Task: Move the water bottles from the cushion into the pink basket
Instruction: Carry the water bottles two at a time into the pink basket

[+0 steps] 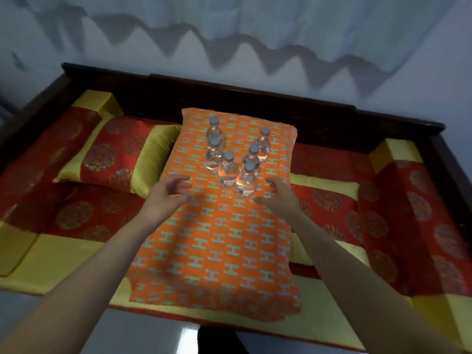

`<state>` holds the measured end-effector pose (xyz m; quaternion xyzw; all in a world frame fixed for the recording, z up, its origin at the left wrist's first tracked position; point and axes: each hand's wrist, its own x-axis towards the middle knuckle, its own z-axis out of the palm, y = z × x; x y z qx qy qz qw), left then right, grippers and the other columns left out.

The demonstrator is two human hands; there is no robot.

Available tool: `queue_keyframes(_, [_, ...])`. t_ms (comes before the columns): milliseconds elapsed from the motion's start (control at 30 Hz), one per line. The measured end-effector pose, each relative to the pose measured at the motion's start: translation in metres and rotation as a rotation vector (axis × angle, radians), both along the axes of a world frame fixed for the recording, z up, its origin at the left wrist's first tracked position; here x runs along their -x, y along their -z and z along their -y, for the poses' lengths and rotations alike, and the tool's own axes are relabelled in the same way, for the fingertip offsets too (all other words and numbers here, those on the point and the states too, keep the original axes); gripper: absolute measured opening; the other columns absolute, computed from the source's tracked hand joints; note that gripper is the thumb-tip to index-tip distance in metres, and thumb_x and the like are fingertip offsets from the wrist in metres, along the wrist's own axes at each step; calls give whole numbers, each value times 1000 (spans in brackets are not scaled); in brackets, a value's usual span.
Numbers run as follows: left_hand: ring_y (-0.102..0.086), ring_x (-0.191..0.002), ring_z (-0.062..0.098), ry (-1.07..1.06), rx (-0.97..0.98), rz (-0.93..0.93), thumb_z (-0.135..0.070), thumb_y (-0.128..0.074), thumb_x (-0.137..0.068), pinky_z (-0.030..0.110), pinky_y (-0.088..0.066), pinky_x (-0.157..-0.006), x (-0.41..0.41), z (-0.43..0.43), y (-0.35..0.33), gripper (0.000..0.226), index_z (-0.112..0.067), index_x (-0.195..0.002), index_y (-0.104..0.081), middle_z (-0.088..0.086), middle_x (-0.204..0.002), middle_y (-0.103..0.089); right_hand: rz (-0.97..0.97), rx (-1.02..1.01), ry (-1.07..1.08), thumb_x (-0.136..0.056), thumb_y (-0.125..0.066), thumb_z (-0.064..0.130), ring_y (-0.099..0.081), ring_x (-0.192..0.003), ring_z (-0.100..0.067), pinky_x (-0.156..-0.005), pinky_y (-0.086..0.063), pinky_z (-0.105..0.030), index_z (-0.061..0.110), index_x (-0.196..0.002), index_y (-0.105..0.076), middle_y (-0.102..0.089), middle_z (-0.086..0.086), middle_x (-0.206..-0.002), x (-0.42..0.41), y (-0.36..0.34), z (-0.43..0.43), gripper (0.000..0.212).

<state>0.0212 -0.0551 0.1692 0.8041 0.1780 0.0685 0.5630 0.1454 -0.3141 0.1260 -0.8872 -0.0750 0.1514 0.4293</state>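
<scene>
Six water bottles (231, 159) upright, clustered mid orange cushion (217, 238). Pink basket not in view. Best move: take nearest two low on body, lift straight, avoid toppling neighbours on soft surface. Left hand (168, 192) and right hand (278, 194) reach forward flanking cluster, fingers (178, 178) spread wide, curled, holding nothing.
</scene>
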Motion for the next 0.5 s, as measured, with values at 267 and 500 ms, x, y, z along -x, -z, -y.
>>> queue_keyframes(267, [-60, -85, 19, 48, 26, -55, 3, -74, -75, 10, -49, -72, -80, -23, 57, 45, 0, -117, -59, 15, -100, -65, -12, -1, 68, -70, -83, 31, -55, -113, -22, -92, -47, -38, 18, -133, -47, -57, -2, -126, -44, 42, -29, 74])
queue_keyframes(500, [-55, -103, 14, 113, 13, -126, -9, -81, -72, 26, -46, -87, -136, -15, 100, 60, -8, -126, -56, 5, -113, -61, -56, -66, 65, -66, -84, 40, -54, -99, -7, -72, -39, -12, 25, -129, -47, -57, 11, -116, -69, 59, -57, 76])
